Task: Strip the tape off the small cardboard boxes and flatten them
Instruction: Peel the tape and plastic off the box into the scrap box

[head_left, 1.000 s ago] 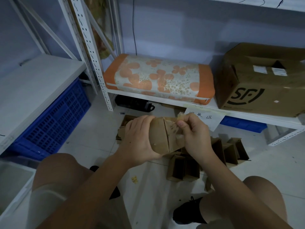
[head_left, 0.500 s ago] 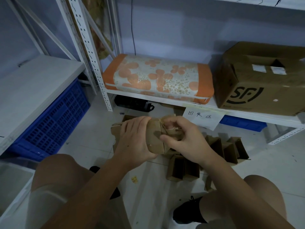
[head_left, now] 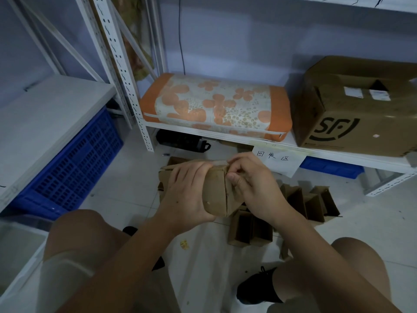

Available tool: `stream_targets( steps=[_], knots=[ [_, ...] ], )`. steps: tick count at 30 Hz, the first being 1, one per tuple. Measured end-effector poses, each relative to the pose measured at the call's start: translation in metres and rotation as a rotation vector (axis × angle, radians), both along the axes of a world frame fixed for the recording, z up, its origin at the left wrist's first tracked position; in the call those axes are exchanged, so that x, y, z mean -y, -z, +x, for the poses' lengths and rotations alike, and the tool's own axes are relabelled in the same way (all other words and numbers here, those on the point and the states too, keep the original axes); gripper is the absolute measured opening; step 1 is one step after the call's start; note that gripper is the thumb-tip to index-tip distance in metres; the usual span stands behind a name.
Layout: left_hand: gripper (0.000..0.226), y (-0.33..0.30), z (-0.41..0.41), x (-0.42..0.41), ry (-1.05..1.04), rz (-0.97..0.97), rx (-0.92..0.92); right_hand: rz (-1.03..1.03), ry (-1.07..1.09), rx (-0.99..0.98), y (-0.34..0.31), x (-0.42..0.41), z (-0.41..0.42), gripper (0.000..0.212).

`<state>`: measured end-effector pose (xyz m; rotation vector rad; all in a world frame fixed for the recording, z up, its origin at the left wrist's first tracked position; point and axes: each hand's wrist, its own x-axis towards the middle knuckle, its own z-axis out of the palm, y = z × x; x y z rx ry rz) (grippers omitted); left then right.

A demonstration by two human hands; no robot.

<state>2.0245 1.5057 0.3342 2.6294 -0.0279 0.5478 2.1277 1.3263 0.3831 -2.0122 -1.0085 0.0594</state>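
In the middle of the frame, the left hand (head_left: 188, 190) still grips the small cardboard box (head_left: 217, 193). The right hand (head_left: 252, 186) has slid back to the top edge and seems to pinch the tape (head_left: 220, 163) there, ready to peel.

A floral cushion (head_left: 215, 107) and large SF carton (head_left: 361, 109) share the shelf (head_left: 225, 136).

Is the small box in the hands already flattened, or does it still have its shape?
Not flattened: the small box keeps its bulk between the left hand and right hand.
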Motion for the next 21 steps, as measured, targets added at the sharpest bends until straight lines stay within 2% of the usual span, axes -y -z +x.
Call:
stream_targets(
  steps=[10, 16, 19, 21],
  knots=[
    [0.098, 0.012, -0.004, -0.007, -0.002, -0.02, -0.017, -0.016, 0.003, -0.064, 0.005, -0.002, -0.005, 0.016],
    [0.098, 0.018, -0.007, -0.008, 0.028, -0.024, 0.019, -0.039, 0.019, 0.0, 0.011, -0.005, -0.009, 0.008],
    [0.097, 0.019, -0.008, -0.007, 0.039, -0.02, 0.029, -0.056, 0.01, 0.237, 0.014, -0.008, -0.008, 0.02],
    [0.097, 0.02, -0.007, -0.006, 0.03, -0.014, 0.026, -0.051, 0.011, 0.384, 0.017, -0.01, -0.007, 0.017]
  ],
)
